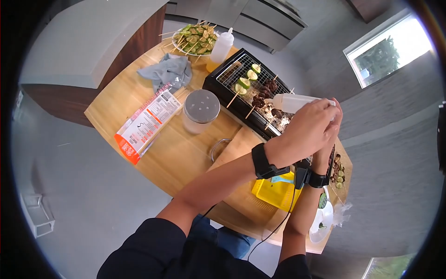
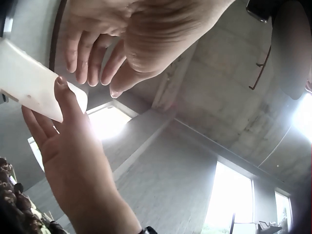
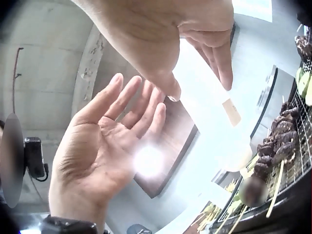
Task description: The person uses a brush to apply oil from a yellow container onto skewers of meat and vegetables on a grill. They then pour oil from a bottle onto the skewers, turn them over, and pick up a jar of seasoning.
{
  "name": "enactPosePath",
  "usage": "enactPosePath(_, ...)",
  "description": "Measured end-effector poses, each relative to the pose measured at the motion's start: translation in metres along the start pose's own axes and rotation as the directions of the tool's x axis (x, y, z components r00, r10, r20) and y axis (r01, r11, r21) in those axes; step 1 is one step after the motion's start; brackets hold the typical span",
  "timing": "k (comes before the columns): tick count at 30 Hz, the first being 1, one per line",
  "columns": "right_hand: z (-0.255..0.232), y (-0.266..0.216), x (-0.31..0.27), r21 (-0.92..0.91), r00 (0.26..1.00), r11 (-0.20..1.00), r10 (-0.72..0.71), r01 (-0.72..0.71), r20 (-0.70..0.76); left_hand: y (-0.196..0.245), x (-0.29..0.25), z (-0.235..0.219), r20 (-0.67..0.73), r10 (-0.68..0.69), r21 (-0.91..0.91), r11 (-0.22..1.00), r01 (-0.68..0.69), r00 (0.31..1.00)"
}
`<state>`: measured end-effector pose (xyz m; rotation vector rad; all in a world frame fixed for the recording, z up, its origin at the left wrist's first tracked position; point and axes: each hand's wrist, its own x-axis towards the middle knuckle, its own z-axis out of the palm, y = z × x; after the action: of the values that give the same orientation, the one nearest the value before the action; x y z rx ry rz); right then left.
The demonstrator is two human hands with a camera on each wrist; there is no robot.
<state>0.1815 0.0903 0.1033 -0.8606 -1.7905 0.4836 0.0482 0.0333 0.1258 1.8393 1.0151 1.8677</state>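
Observation:
My right hand (image 3: 200, 34) grips a white squeeze bottle (image 1: 291, 103), fingers on one side and thumb on the other. The bottle lies tilted over the grill (image 1: 217, 80), its narrow end towards skewers of dark browned meat (image 1: 260, 100). My left hand (image 2: 161, 39) is beside the bottle's base, fingers spread and loosely bent, palm facing the right hand (image 2: 83, 161). In the head view the left hand (image 1: 304, 128) covers much of the right hand. Skewered green vegetable slices (image 1: 244, 83) lie on the rack next to the meat.
A second squeeze bottle (image 1: 222, 46) with yellow liquid and a plate of vegetable skewers (image 1: 197, 39) stand beyond the grill's left end. Nearer are a grey cloth (image 1: 169, 72), a metal-lidded jar (image 1: 201, 109), a printed packet (image 1: 147, 123) and a yellow tray (image 1: 274, 195).

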Motion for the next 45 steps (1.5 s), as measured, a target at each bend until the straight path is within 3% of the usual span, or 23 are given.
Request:
enactPosePath(1,-0.004,0.014,-0.005,-0.007,1.0,1.0,0.005,-0.005,0.0,0.002,0.0,0.0,0.081,-0.04,-0.022,0.999,0.042,0.996)
enactPosePath(4,-0.02,0.038,-0.016,-0.145,0.993,0.989,0.025,-0.008,0.114,0.003,-0.005,0.009,0.035,-0.053,-0.048,0.997,0.054,0.998)
enactPosePath(8,-0.013,0.019,-0.023,-0.034,0.991,0.997,0.074,-0.071,0.107,0.007,-0.008,0.022,-0.035,-0.102,0.039,0.994,0.104,0.994)
enactPosePath(12,-0.004,-0.002,-0.024,0.091,0.988,0.988,0.114,-0.124,0.104,0.005,-0.008,0.013,0.006,-0.092,0.02,0.996,0.092,0.996)
enactPosePath(16,-0.007,0.006,-0.022,0.018,0.989,0.992,0.125,-0.127,0.073,-0.001,-0.006,0.013,0.088,-0.077,0.051,0.996,0.072,0.993)
enactPosePath(18,-0.011,0.022,-0.022,-0.107,0.993,0.988,0.117,-0.113,0.032,-0.002,-0.006,0.013,0.111,-0.073,0.063,0.996,0.067,0.991)
enactPosePath(19,-0.011,0.018,-0.02,-0.106,0.992,0.988,0.119,-0.115,0.029,-0.002,-0.006,0.014,0.126,-0.072,0.092,0.994,0.061,0.989)
enactPosePath(21,-0.01,0.005,-0.014,0.054,0.955,0.959,0.271,-0.279,0.119,-0.002,-0.007,0.01,0.144,-0.072,0.117,0.992,0.056,0.987)
enactPosePath(24,0.005,-0.02,0.001,0.059,0.98,0.98,0.188,-0.192,0.063,-0.005,-0.011,-0.01,0.362,-0.188,0.128,0.98,0.151,0.913)
enactPosePath(25,0.002,-0.021,0.004,0.057,0.98,0.98,0.189,-0.192,0.055,-0.01,-0.015,-0.019,0.368,-0.183,0.125,0.981,0.147,0.911)
enactPosePath(27,-0.007,-0.02,0.006,0.146,0.98,0.969,0.19,-0.198,0.066,-0.024,-0.024,-0.034,0.473,-0.029,0.235,0.967,-0.095,0.88)
enactPosePath(33,-0.029,-0.014,-0.003,0.149,0.972,0.962,0.234,-0.229,-0.019,-0.044,-0.027,-0.047,0.496,0.0,0.185,0.977,-0.105,0.869)
enactPosePath(34,-0.031,-0.013,-0.007,0.146,0.972,0.963,0.232,-0.226,-0.028,-0.045,-0.017,-0.049,0.605,-0.111,0.195,0.981,-0.012,0.789)
enactPosePath(35,-0.031,-0.016,-0.01,0.142,0.969,0.962,0.242,-0.233,-0.049,-0.047,-0.015,-0.049,0.514,-0.159,0.063,0.987,0.148,0.843)
enactPosePath(37,-0.03,-0.024,-0.017,0.205,0.968,0.946,0.247,-0.25,0.041,-0.039,0.003,-0.061,0.518,-0.265,0.093,0.963,0.254,0.813)
enactPosePath(38,-0.031,-0.021,-0.02,0.202,0.977,0.956,0.205,-0.214,0.067,-0.034,0.006,-0.061,0.536,-0.262,0.093,0.963,0.253,0.802)
enactPosePath(40,-0.03,-0.027,-0.026,0.233,0.972,0.943,0.225,-0.236,0.073,-0.029,0.011,-0.06,0.339,-0.19,0.154,0.977,0.144,0.921)
enactPosePath(41,-0.029,-0.031,-0.028,0.261,0.967,0.932,0.235,-0.252,0.096,-0.03,0.01,-0.057,0.35,-0.191,0.158,0.977,0.143,0.917)
enactPosePath(44,-0.028,-0.032,-0.03,0.236,0.974,0.946,0.199,-0.22,0.109,-0.039,0.003,-0.042,0.394,0.002,0.148,0.987,-0.065,0.919)
enactPosePath(45,-0.028,-0.032,-0.032,0.228,0.978,0.954,0.171,-0.195,0.123,-0.04,0.002,-0.037,0.403,-0.001,0.148,0.987,-0.064,0.915)
